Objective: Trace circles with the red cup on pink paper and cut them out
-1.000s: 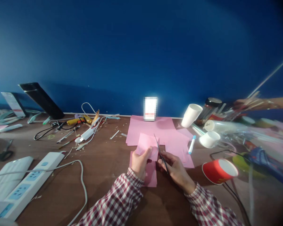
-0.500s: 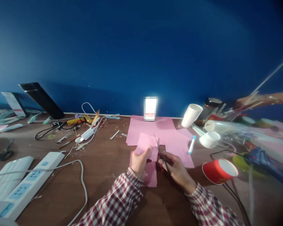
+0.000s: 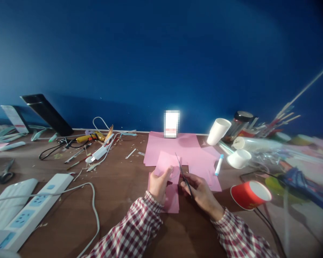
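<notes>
My left hand (image 3: 159,185) pinches a small piece of pink paper (image 3: 165,164) and holds it up off the brown table (image 3: 115,193). My right hand (image 3: 200,193) grips a pair of dark scissors (image 3: 183,175), whose blades point up and away along the paper's right edge. Another pink piece (image 3: 172,200) lies under my hands. Larger pink sheets (image 3: 174,145) lie flat just beyond. Both sleeves are red and white plaid.
A red paper cup (image 3: 249,195) lies on its side at the right, with white cups (image 3: 218,131) (image 3: 239,158), a blue-capped marker (image 3: 219,165) and a jar (image 3: 238,123) behind it. White power strips (image 3: 29,211) and cables fill the left. A bright phone screen (image 3: 171,124) stands at the wall.
Another person's arm and hand at the far right edge, holding sticks, has drawn out of view. My hands, the paper and the scissors have barely shifted.
</notes>
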`<state>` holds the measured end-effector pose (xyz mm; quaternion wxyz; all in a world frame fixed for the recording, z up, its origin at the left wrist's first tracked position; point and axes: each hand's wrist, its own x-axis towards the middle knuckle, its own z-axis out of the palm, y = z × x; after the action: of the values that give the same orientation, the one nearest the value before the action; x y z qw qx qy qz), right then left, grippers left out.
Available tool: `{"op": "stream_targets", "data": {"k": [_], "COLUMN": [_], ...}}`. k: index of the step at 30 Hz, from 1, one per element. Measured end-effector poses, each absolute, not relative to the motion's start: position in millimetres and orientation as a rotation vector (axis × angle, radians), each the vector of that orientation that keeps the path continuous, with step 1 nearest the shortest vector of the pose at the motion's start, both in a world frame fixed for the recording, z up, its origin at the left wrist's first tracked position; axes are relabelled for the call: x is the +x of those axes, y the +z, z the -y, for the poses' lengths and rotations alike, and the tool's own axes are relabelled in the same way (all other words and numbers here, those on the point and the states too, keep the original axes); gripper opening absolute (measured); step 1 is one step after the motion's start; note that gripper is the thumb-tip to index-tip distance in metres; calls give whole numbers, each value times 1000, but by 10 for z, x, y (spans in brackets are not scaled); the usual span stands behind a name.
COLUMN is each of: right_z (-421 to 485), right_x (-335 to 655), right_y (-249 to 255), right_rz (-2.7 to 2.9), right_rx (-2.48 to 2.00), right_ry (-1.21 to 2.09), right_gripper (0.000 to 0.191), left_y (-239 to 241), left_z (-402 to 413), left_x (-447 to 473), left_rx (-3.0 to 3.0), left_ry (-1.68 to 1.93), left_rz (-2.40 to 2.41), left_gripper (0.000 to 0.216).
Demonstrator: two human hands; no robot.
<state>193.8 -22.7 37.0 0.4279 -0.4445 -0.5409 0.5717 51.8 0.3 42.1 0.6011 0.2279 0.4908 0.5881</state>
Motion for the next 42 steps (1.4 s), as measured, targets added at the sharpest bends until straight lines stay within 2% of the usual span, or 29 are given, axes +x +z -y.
{"op": "stream_targets", "data": {"k": [14,21,26,30,35,39,42], "right_z": [234,233,250,234,152,143,195], "right_x": [1940,1928,1939,1973,2068,2079,2007], "right_y": [346,385,418,422,374,355,375], "right_rz": [1322,1428,1466,1487,1434,1541,1708], "right_rx": [-1121,-1127,-1168,-1188,-1369,-1524,-1701], "right_ry": [1441,1385,1322,1258,961,700,376], "right_gripper": [30,31,32,33,27,12,8], "left_y": [338,366,466,526,488,495,501], "left_z": [-18,-49,-94,-128,-96,17,106], "left_x": [484,479,430,378,384,458,528], "left_rx": [579,499,291,186,236,462,581], "left_ry": [1346,1342,1480,1499,1292,1086,1000], "left_rz": [-1152,-1198,-1154,-993,-896,-746,-593], "left_gripper": [39,36,36,23,17,28,39]}}
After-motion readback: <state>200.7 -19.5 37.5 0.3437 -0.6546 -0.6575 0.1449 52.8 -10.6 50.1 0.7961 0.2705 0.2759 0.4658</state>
